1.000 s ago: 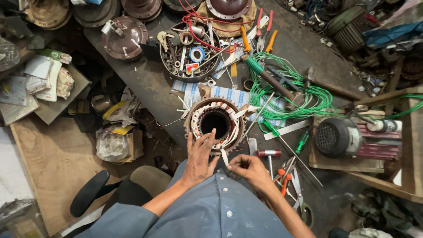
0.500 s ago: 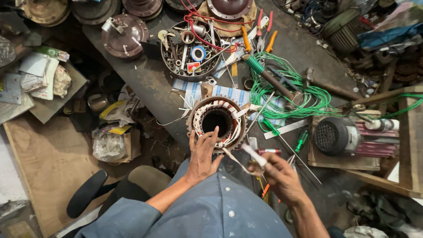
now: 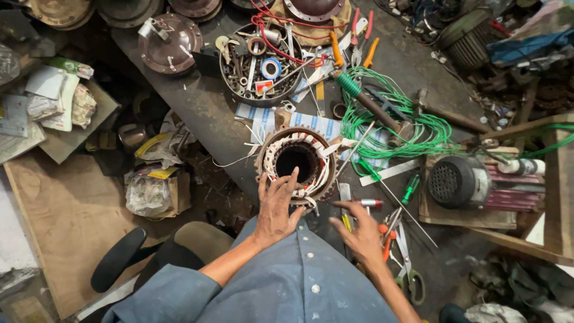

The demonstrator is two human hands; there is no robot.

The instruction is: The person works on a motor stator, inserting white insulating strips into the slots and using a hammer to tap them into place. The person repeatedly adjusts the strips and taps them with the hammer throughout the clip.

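A motor stator (image 3: 272, 157) with copper windings and white insulation strips stands on the dark workbench (image 3: 197, 107) in front of me. My left hand (image 3: 276, 208) rests on its near rim, fingers spread and one fingertip at the edge of the bore. My right hand (image 3: 360, 232) lies lower on the bench to the right of the stator, fingers apart over loose tools. Its fingertips touch a red-handled screwdriver (image 3: 372, 203) and a yellow-tipped tool (image 3: 346, 222). Neither hand grips anything.
A round tray of small parts (image 3: 261, 66) sits behind the stator. A green wire coil (image 3: 412, 128), hammer (image 3: 445, 113) and small black motor (image 3: 457, 179) lie to the right. Scissors (image 3: 408, 266) are near my right wrist. A chair (image 3: 197, 239) stands lower left.
My right hand held a thin white-tipped tool near the stator and has lowered to the bench, now empty over the tools. My left hand stayed on the stator rim.
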